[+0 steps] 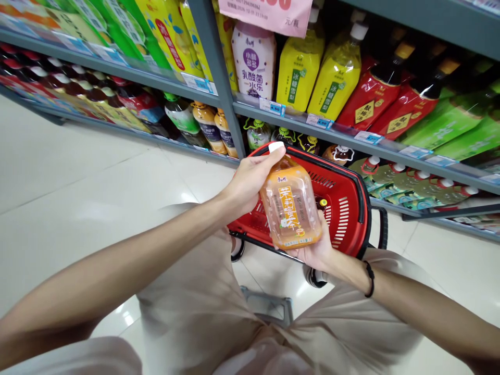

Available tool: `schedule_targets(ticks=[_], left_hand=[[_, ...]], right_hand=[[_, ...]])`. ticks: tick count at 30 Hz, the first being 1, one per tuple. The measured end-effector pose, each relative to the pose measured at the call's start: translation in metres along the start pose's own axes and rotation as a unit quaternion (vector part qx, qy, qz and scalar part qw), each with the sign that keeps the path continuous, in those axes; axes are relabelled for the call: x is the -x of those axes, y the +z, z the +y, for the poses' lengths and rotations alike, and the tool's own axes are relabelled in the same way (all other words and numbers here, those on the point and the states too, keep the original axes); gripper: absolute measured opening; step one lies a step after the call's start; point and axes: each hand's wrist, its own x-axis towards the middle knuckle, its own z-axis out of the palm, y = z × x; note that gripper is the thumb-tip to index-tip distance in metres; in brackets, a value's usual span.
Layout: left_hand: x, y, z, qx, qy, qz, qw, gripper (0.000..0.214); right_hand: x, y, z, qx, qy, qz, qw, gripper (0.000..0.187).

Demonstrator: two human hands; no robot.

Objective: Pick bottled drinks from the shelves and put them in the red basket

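A large drink bottle (pixel 291 208) with a peach-orange label and a white cap lies tilted between my hands, its label facing up at me. My left hand (pixel 255 174) is closed around its neck end, the thumb beside the cap. Beneath the base end, my right hand (pixel 316 242) grips the bottle from the right side; some of its fingers are hidden behind it. Directly under the bottle stands a red shopping basket (pixel 346 192) with black rims. A small yellow-capped item (pixel 322 203) shows inside the basket, mostly covered by the bottle.
Drink shelves (pixel 304 115) run across the front, with yellow bottles (pixel 299 73), red bottles (pixel 375 94) and green bottles (pixel 445 125). A pink price sign (pixel 269 13) hangs at the top. The basket's black handle (pixel 383 226) sticks out right. Pale tiles (pixel 78 172) cover the floor.
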Motion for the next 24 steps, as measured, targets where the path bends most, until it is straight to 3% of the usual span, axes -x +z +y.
schedule_targets(ticks=[8, 15, 21, 24], left_hand=[[0.0, 0.002, 0.0, 0.01, -0.026, 0.007, 1.0, 0.041], [-0.001, 0.002, 0.001, 0.006, -0.022, 0.007, 1.0, 0.042], [-0.001, 0.002, 0.0, 0.015, -0.033, 0.008, 0.999, 0.04], [-0.002, 0.001, 0.002, 0.022, -0.038, 0.006, 0.999, 0.037]], right_hand=[[0.001, 0.003, 0.002, -0.018, -0.014, 0.03, 0.999, 0.087], [0.0, 0.01, -0.002, -0.027, -0.006, 0.057, 0.998, 0.07], [-0.001, 0.007, 0.001, -0.001, -0.01, 0.054, 0.999, 0.074], [-0.004, 0.008, -0.001, 0.019, -0.019, 0.085, 0.996, 0.07]])
